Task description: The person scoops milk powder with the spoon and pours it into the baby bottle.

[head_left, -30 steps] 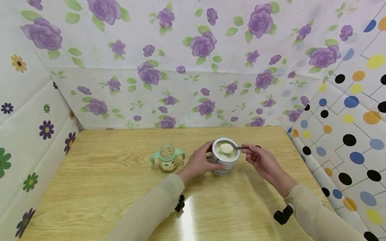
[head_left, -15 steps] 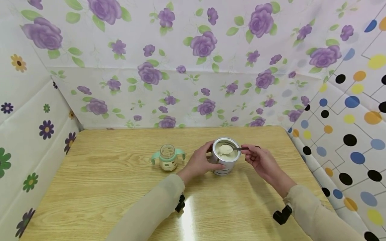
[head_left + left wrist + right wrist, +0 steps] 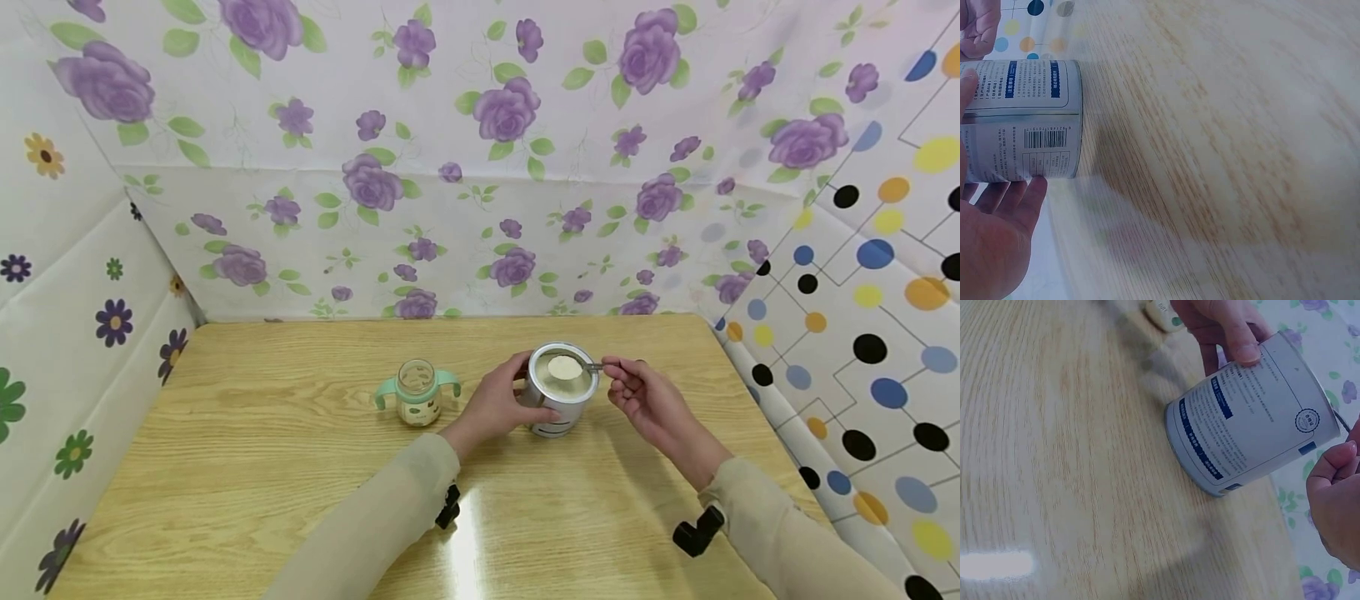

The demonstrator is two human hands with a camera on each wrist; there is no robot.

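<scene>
Two hands are at work on a pale can (image 3: 576, 410). The left hand (image 3: 491, 408) curls round its near side, thumb on the front of the label and fingers behind. The right hand (image 3: 654, 410) pinches the handle of a spoon (image 3: 593, 367) between thumb and fingertips, the bowl level across the can's open mouth.

Half a second ago, the powder (image 3: 565, 367) in the bowl was a rough mound; now it lies as a smooth, flatter oval. The loose lump below has gone, leaving an even surface inside the can. The right hand's fingers cover more of the handle than before, while the left hand and can have kept their places.

The can is right of the table's middle. Left of it, a bottle (image 3: 417, 407) with green handles stands unmoved on the wooden table (image 3: 262, 450). Behind hangs a cloth (image 3: 450, 242) of purple roses.
</scene>
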